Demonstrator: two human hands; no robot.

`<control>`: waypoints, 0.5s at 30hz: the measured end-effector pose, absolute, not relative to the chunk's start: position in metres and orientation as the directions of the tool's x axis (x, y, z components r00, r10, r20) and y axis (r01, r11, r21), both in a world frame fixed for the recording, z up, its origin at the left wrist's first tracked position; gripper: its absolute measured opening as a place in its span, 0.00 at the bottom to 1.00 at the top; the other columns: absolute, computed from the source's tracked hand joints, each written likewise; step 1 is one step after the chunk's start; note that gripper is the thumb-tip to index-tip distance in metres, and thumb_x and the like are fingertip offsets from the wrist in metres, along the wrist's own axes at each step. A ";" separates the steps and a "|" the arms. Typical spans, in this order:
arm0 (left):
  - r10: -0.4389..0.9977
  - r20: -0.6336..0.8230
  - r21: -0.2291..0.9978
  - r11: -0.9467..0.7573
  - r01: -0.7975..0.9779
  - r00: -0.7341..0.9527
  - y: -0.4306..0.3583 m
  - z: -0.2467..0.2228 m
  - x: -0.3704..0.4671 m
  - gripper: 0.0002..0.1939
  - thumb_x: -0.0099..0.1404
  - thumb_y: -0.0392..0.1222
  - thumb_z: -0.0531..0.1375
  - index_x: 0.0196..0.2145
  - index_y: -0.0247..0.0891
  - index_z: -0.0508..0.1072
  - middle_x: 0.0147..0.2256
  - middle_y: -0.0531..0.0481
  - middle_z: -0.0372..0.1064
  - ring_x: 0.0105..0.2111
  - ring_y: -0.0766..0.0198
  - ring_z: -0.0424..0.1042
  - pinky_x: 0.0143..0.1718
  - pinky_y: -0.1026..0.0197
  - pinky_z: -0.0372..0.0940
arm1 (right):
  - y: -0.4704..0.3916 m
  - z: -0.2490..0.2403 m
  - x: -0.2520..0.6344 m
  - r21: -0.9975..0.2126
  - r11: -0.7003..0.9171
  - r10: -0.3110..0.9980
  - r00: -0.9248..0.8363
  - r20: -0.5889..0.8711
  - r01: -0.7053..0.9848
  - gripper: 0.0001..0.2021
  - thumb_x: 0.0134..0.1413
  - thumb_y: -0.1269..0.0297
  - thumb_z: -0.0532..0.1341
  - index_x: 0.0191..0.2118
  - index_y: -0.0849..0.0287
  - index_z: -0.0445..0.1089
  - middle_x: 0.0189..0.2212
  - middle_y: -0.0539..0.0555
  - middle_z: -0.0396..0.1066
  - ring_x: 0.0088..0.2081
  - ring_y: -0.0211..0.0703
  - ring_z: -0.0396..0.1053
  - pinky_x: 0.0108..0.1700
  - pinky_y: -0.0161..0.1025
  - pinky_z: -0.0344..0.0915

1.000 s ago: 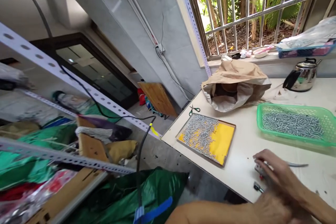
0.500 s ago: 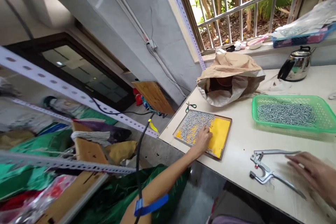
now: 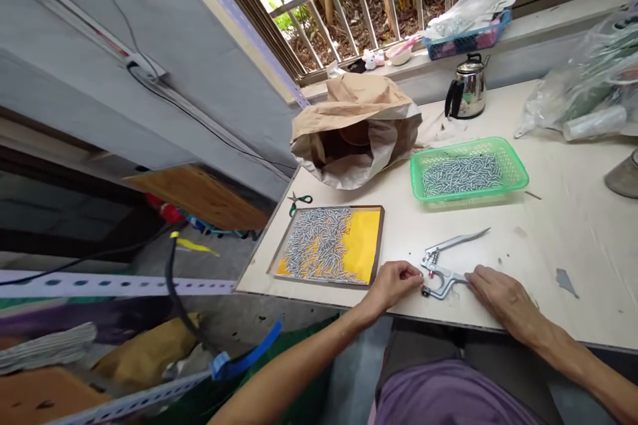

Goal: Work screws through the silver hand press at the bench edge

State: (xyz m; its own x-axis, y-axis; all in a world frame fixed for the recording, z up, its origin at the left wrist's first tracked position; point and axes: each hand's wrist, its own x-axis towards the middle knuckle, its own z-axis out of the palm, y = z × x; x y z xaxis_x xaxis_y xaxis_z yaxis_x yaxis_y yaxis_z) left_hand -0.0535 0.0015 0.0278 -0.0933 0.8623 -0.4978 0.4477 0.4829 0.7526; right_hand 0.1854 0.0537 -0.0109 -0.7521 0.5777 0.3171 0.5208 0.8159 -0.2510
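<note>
Metal hand pliers (image 3: pixel 442 284) with a curved jaw, a spring and spread handles lie on the pale table in front of me. My right hand (image 3: pixel 506 299) is closed on the end of their lower handle; the upper handle points away to the right, untouched. Beside the jaw, on its left, my left hand (image 3: pixel 396 287) is closed in a pinch, and whatever its fingertips hold is too small to make out. Left of that hand lies a shallow tray (image 3: pixel 381 239) with a yellow bottom. Small silvery metal pins (image 3: pixel 319 242) cover much of its left part.
A green plastic basket (image 3: pixel 516 176) of similar pins stands behind the pliers. Farther back are an open brown paper bag (image 3: pixel 356 106) and a steel kettle (image 3: pixel 471 89). Green-handled scissors (image 3: pixel 300 200) lie behind the tray. Plastic bags (image 3: pixel 583 86) sit at right.
My left hand has left the pins in the tray and come right to the pliers' jaw. My right hand has closed on the lower handle. The view has swung right.
</note>
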 end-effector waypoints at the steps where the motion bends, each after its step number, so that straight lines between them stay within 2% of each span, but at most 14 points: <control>1: 0.846 -0.527 0.754 0.510 0.415 -0.082 0.004 0.026 -0.047 0.15 0.54 0.49 0.62 0.28 0.32 0.77 0.26 0.49 0.73 0.27 0.65 0.68 0.28 0.67 0.59 | 0.052 -0.009 0.186 -0.239 0.823 0.568 -0.756 0.325 0.515 0.13 0.60 0.76 0.48 0.30 0.56 0.64 0.25 0.51 0.64 0.25 0.40 0.62 0.28 0.37 0.55; 4: 0.818 -0.568 0.730 0.553 0.402 -0.093 0.009 0.020 -0.040 0.17 0.53 0.50 0.62 0.27 0.30 0.77 0.23 0.50 0.72 0.25 0.66 0.66 0.27 0.68 0.57 | 0.049 -0.005 0.188 -0.218 0.835 0.550 -0.770 0.325 0.504 0.13 0.59 0.79 0.48 0.30 0.57 0.63 0.25 0.51 0.64 0.25 0.40 0.60 0.29 0.38 0.54; 10: 0.796 -0.596 0.635 0.547 0.545 -0.104 0.008 0.010 -0.042 0.11 0.51 0.43 0.61 0.22 0.30 0.75 0.17 0.55 0.64 0.20 0.70 0.59 0.22 0.68 0.50 | 0.049 -0.006 0.190 -0.227 0.835 0.550 -0.779 0.301 0.501 0.13 0.56 0.81 0.48 0.31 0.57 0.63 0.26 0.52 0.65 0.26 0.40 0.61 0.29 0.37 0.54; 15: 0.754 -0.655 0.606 0.559 0.565 -0.044 0.011 0.008 -0.043 0.12 0.50 0.44 0.61 0.18 0.32 0.73 0.15 0.56 0.62 0.19 0.70 0.58 0.22 0.67 0.50 | 0.049 -0.005 0.189 -0.252 0.836 0.543 -0.800 0.254 0.488 0.13 0.55 0.82 0.48 0.30 0.57 0.63 0.26 0.51 0.65 0.26 0.40 0.61 0.29 0.37 0.54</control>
